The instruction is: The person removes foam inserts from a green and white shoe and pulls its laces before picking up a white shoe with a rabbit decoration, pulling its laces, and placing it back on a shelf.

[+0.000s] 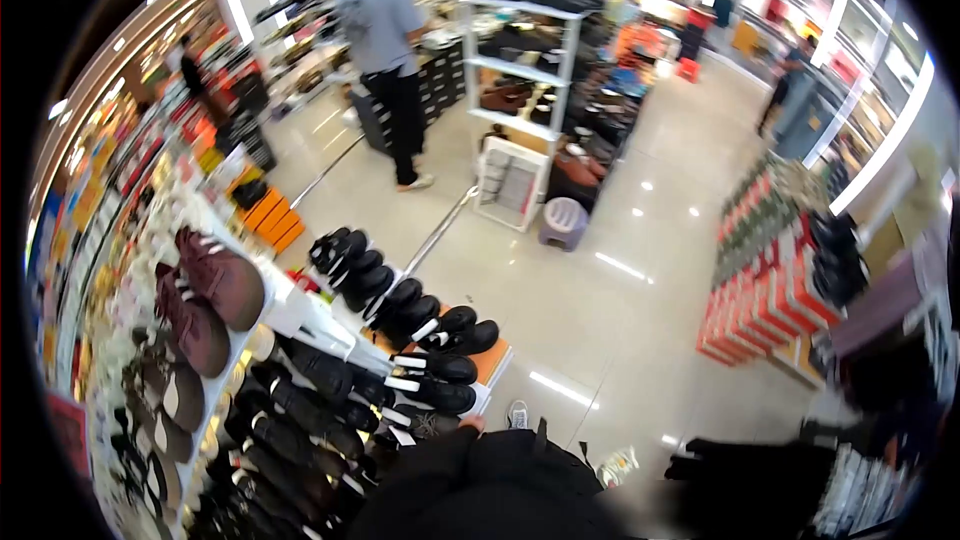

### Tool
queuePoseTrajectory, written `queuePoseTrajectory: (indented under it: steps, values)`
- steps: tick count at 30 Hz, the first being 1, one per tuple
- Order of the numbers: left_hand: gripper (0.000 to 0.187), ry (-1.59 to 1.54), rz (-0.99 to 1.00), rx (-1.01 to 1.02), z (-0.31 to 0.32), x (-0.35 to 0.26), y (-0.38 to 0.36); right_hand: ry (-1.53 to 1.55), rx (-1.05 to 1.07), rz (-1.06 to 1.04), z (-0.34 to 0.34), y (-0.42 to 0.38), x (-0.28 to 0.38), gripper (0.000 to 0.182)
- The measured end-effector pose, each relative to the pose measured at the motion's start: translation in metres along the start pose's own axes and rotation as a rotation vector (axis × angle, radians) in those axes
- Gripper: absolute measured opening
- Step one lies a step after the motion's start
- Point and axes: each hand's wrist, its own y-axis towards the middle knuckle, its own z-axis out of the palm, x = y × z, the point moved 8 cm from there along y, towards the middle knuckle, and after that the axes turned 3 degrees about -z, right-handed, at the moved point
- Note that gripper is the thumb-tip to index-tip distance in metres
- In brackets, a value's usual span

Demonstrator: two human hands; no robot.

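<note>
Left hand [472, 423]: showing at six o'clock, just beside a laced shoe [428, 422]; we are not managing to tell whether fingers are apart, together or clamped, or whether they are touching it. Right hand: not showing.

Black shoes [440, 368]: sitting between six and seven, close to the rack's end. We are judging that a brushing sleeve [425, 460] could be tipping one off, their crowding near the edge being the cause.

Floor [640, 310]: gleaming; we are reckoning that a turning sole could be slipping on it.

Stool [564, 223]: standing near centre, towards three; a backing person [385, 50], at eleven, could be stumbling on it.

Boxes [770, 310]: stacking up between three and four, bearing pale markings we are not reading.

Tags [410, 361]: showing white on the black shoes, no lettering coming through.

Shirt print, eleven: blurring; no brand emerging.
</note>
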Motion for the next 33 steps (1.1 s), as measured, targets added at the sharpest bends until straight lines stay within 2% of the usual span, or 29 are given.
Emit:
queuePoseTrajectory:
  steps: [1,3,6,7,9,10,11,13,14,17,20,24,25,26,27,29,32,33]
  values:
    - [0.036,-0.095,0.049,-0.083,-0.013,-0.02,0.021,-0.009,-0.012,-0.001,-0.001,-0.004,0.027,0.074]
    - [0.031,0.109,0.2,-0.233,-0.033,-0.072,0.063,-0.029,-0.021,-0.015,0.002,-0.004,0.083,0.072]
    - [0.039,-0.683,0.06,0.051,-0.027,-0.114,0.14,-0.025,-0.001,-0.054,0.022,0.013,0.165,0.07]
    - [0.039,-0.498,0.233,-0.1,-0.06,-0.161,0.136,-0.028,0.012,-0.072,0.03,0.022,0.19,0.069]
    - [0.036,-0.542,0.091,-0.104,-0.1,-0.208,0.109,-0.037,0.052,-0.099,0.052,0.045,0.236,0.067]
    - [0.036,-0.584,0.083,-0.114,-0.107,-0.218,0.103,-0.032,0.068,-0.106,0.064,0.051,0.258,0.066]
    - [0.036,-0.625,0.073,-0.126,-0.116,-0.223,0.099,-0.029,0.094,-0.115,0.077,0.059,0.278,0.066]
    - [0.033,-0.688,0.112,-0.243,-0.078,-0.174,0.128,-0.021,0.155,-0.117,0.11,0.075,0.314,0.064]
    - [0.033,-0.65,0.038,-0.255,-0.065,-0.149,0.126,-0.011,0.185,-0.117,0.124,0.082,0.331,0.063]
    - [0.034,-0.32,-0.379,-0.151,-0.032,-0.074,0.078,0.021,0.259,-0.112,0.153,0.11,0.381,0.061]
    - [0.034,-0.195,-0.65,-0.005,-0.008,-0.046,0.007,0.04,0.314,-0.125,0.164,0.142,0.442,0.059]
    - [0.035,-0.301,-0.783,0.007,0.008,-0.081,-0.009,-0.044,0.344,-0.102,0.167,0.209,0.532,0.057]
    - [0.035,-0.326,-0.777,-0.009,0.009,-0.096,0.003,-0.217,0.297,0.053,0.159,0.243,0.543,0.058]
    - [0.035,-0.353,-0.765,-0.027,0.011,-0.112,0.017,-0.214,0.338,0.016,0.173,0.243,0.571,0.059]
    - [0.035,-0.379,-0.748,-0.044,0.011,-0.128,0.035,-0.107,0.289,-0.034,0.189,0.274,0.588,0.059]
    - [0.035,-0.439,-0.737,-0.062,0.012,-0.155,0.061,-0.275,0.226,-0.011,0.216,0.256,0.634,0.063]
    - [0.036,-0.57,-0.81,-0.117,-0.011,-0.178,0.071,-0.289,0.336,-0.042,0.285,0.267,0.665,0.07]
    - [0.036,-0.604,-0.837,-0.18,-0.024,-0.182,0.071,-0.318,0.307,-0.019,0.311,0.245,0.671,0.057]
